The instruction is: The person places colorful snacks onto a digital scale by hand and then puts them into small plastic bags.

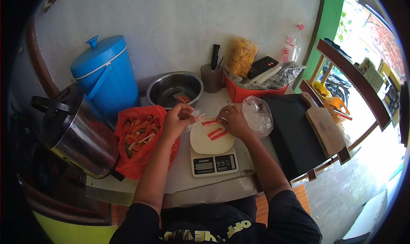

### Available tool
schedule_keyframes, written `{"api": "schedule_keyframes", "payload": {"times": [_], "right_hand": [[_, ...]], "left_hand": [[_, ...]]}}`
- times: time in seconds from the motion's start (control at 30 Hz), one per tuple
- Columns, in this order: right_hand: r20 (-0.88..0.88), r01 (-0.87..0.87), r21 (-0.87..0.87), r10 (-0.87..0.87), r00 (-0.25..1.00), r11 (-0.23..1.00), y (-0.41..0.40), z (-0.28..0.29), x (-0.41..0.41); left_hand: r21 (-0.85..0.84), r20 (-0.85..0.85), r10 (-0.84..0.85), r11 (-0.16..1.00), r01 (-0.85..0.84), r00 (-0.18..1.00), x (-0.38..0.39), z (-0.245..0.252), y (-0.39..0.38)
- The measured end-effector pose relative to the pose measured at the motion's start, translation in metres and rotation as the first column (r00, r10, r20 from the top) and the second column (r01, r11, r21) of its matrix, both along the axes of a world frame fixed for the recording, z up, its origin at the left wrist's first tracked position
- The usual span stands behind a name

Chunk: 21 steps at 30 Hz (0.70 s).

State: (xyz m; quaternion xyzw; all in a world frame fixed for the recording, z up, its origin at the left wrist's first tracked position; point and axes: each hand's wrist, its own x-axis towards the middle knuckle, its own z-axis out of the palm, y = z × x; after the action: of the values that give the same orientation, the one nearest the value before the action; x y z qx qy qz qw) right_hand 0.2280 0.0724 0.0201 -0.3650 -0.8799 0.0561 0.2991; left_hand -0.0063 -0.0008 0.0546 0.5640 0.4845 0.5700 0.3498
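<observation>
My left hand [180,119] pinches a small clear plastic bag [196,115] beside the upper left edge of a digital kitchen scale [214,163]. Over the upper right of the scale's cream plate [212,146] is my right hand [233,120], its fingertips at the end of a red crinkled strip [209,122]; whether they grip it is unclear. More crinkled strips, red [219,135] and pale, lie on the plate. To the left, a red plastic bag [125,170] holds many colourful crinkled pieces [141,133]. A crumpled clear plastic bag [257,115] lies right of my right hand.
Behind the scale stands a steel bowl [173,80] with a small packet inside. A blue lidded jug [107,71] and a steel container [86,141] stand left. A red box [238,91] with a calculator [263,66] is behind right; a wooden board [325,125] rests on a black surface [291,135].
</observation>
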Motion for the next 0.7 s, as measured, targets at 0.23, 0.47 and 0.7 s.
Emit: {"api": "schedule_keyframes", "payload": {"times": [0.23,0.47,0.7], "right_hand": [[-0.321,0.009,0.121,0.031,0.947,0.993,0.0,0.021,0.01],[-0.118,0.003,0.284,0.032,0.992,0.959,-0.024,0.043,0.009],[-0.103,-0.053,0.31,0.089,0.991,0.949,-0.03,0.045,0.008]], "left_hand": [[-0.025,-0.058,-0.029,0.999,0.027,0.998,0.0,0.003,-0.001],[-0.071,-0.141,-0.059,0.996,0.05,0.988,0.004,0.003,-0.003],[-0.068,-0.284,-0.082,0.996,0.065,0.955,0.013,0.009,-0.008]]}}
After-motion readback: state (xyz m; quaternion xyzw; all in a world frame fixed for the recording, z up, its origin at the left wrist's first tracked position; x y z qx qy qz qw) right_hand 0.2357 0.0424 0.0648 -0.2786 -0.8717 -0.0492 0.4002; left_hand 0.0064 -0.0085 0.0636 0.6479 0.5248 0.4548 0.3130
